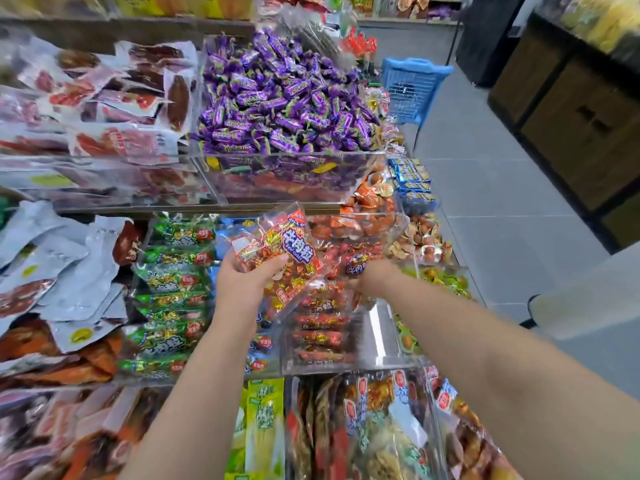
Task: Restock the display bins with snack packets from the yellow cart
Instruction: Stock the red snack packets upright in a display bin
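here the left hand [242,280] curls its fingers under the red snack packet [289,249], thumb on top; the right hand [375,277] is blurred over the clear bin [377,337], its grip unclear.

**Operator:** Number of grips in view?
**Technician:** Two: left grip [249,275] and right grip [374,278].
**Operator:** Packets held?
**Technician:** One red packet [277,251], in the left grip.
**Operator:** Green packets [173,282]?
**Technician:** At least seven visible.
**Operator:** Purple candies [277,98]?
**Technician:** One heap; individual pieces are too many to count.
**Operator:** Blue baskets?
**Technician:** One blue basket [412,88].
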`<state>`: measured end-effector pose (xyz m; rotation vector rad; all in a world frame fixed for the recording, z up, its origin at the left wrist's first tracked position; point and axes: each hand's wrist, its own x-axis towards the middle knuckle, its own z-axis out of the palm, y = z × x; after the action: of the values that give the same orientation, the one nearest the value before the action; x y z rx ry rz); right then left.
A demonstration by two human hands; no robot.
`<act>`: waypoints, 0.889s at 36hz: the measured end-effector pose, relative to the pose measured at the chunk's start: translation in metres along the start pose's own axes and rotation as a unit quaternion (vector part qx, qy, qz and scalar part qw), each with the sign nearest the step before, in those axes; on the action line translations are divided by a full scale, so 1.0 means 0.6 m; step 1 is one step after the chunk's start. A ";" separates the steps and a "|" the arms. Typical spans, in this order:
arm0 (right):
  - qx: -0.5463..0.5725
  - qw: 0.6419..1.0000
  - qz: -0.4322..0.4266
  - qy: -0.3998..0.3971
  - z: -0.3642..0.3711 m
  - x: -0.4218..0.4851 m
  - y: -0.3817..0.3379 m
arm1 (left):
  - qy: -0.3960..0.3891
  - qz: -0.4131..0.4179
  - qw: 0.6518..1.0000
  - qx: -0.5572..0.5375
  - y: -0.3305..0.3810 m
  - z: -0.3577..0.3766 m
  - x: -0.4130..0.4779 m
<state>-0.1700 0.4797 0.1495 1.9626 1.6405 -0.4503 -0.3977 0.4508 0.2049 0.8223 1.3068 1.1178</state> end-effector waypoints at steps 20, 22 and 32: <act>-0.139 0.982 -0.063 0.116 0.003 0.076 0.021 | -0.032 0.034 0.999 0.015 0.021 0.019 0.029; -0.137 0.982 -0.063 0.115 0.005 0.078 0.018 | -0.034 0.034 0.999 0.021 0.023 0.020 0.031; -0.070 0.985 -0.103 0.116 -0.024 0.050 0.047 | -0.035 0.020 0.999 0.011 0.019 0.014 0.041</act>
<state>-0.1377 0.5089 0.1489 1.8034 1.9753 -0.1800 -0.3932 0.4783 0.2091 0.9001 1.2507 1.0987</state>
